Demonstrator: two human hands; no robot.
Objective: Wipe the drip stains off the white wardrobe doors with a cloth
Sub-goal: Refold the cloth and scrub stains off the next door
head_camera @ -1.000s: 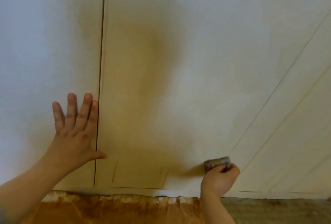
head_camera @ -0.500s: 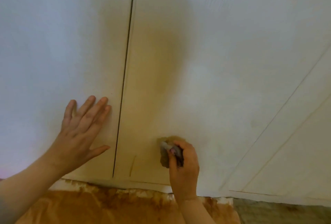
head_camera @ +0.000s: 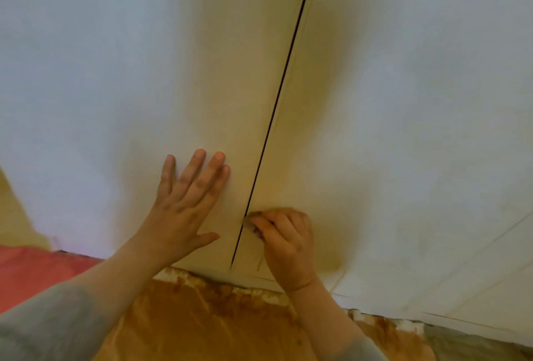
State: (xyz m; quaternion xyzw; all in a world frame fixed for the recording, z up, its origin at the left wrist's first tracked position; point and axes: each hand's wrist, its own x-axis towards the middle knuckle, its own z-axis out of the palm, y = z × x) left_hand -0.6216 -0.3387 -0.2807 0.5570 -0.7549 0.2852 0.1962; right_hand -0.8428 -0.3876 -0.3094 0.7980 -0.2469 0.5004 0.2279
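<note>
Two white wardrobe doors fill the view, the left door (head_camera: 115, 86) and the right door (head_camera: 403, 115), split by a dark vertical gap. My left hand (head_camera: 184, 210) presses flat on the left door beside the gap, fingers straight. My right hand (head_camera: 285, 242) grips a small grey cloth (head_camera: 250, 224), mostly hidden under the fingers, and holds it against the right door's lower edge next to the gap. A thin brown drip stain (head_camera: 259, 265) runs down just below the cloth, near the door's bottom edge.
An orange-brown stained sheet (head_camera: 207, 320) lies on the floor under the doors. A red cloth or mat (head_camera: 31, 274) shows at the lower left. Grey floor covering (head_camera: 476, 346) lies at the lower right. A pale panel edge (head_camera: 14, 216) is at the far left.
My right hand slid the cloth leftwards along the bottom of the right door, from far right to the gap. The view shifted left. My left hand stayed flat on the left door.
</note>
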